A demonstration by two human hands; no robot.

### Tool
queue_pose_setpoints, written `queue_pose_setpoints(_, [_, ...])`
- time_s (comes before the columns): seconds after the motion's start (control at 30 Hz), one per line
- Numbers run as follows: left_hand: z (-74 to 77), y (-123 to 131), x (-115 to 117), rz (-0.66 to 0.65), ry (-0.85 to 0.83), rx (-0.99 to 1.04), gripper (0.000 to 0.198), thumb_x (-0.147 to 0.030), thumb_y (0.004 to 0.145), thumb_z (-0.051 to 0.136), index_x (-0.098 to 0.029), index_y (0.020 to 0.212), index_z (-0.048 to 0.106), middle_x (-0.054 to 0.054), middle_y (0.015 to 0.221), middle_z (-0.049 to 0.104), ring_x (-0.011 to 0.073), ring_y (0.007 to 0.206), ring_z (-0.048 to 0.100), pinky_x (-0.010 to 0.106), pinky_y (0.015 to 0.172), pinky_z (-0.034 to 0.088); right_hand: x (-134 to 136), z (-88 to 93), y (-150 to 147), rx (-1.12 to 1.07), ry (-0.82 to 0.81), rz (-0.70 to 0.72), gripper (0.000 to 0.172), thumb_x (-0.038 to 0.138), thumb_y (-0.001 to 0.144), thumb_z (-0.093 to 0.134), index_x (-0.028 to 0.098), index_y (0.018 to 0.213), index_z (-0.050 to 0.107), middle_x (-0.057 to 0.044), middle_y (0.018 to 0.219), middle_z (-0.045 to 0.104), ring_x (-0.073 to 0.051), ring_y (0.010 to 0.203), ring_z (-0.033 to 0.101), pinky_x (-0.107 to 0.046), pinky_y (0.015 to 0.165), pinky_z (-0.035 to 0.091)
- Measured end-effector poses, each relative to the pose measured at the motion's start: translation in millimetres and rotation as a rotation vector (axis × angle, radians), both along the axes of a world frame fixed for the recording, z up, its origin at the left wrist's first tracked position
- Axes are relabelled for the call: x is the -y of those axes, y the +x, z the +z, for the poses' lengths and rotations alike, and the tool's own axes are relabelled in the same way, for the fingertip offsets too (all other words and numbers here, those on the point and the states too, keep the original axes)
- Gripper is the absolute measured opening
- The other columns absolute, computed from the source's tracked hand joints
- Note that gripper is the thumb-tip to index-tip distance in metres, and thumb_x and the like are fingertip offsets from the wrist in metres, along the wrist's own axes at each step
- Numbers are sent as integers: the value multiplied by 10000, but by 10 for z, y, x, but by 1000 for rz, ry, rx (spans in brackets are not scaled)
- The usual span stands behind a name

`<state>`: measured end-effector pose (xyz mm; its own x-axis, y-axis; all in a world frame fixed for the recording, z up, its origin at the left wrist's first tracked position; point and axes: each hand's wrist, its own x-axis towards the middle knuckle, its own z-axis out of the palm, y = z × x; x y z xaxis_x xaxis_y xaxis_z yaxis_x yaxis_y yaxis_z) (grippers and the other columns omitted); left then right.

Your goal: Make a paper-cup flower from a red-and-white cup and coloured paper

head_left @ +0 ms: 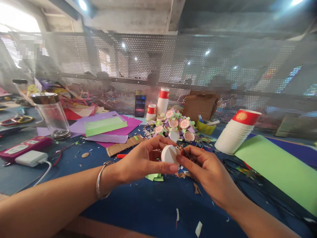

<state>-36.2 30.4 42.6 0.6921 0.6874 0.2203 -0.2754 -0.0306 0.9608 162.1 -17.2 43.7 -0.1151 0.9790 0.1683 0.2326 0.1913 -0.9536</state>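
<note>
My left hand [145, 158] pinches a small white round disc [170, 154], a cut cup bottom, between thumb and fingers just above the blue table [138, 205]. My right hand [201, 168] is closed beside the disc, touching its right edge, with a thin dark tool [185, 152] showing between its fingers; I cannot make out what the tool is. A silver bangle [102, 180] circles my left wrist. Behind the hands lies a heap of similar discs with red prints and paper flowers [174, 127].
A stack of red-and-white paper cups [236, 132] lies on its side at right, by green [277, 168] paper sheets. Purple and green sheets [105, 127], a glass jar [53, 114], a white charger [31, 158] and scissors [16, 119] sit at left. Paper scraps litter the table.
</note>
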Motion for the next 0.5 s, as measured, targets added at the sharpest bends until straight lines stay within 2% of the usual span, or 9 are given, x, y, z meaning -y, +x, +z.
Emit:
queue_pose_setpoints(0.13, [0,0,-15,-21,-46,-24,473,-163,728,839,-188,1110,561,19,953,664,118,827,639,250,760,521,-5,-24,18,5,29,-14,254,426,828,739,186,862,662,15,703,593,-118,608,514,-218,519,429])
queue_pose_setpoints(0.27, [41,-33,-32,-122,-116,-53,389,-270,769,818,-174,1057,574,50,956,673,161,861,675,264,729,555,-13,-43,25,27,76,3,269,451,848,717,191,847,652,14,689,593,-119,605,524,-230,540,444])
queue_pose_setpoints(0.37, [88,-85,-68,-203,-138,-101,364,-352,834,757,-173,1102,588,71,987,668,185,912,689,265,726,572,-9,-57,25,24,77,25,297,488,865,689,196,850,635,4,702,603,-130,614,547,-246,551,473])
queue_pose_setpoints(0.5, [113,-143,-127,-319,-155,-208,374,-331,842,743,-194,1148,576,53,1008,657,170,855,710,230,666,567,-4,-73,26,64,115,3,292,483,867,685,200,835,619,12,685,568,-129,598,525,-248,530,466])
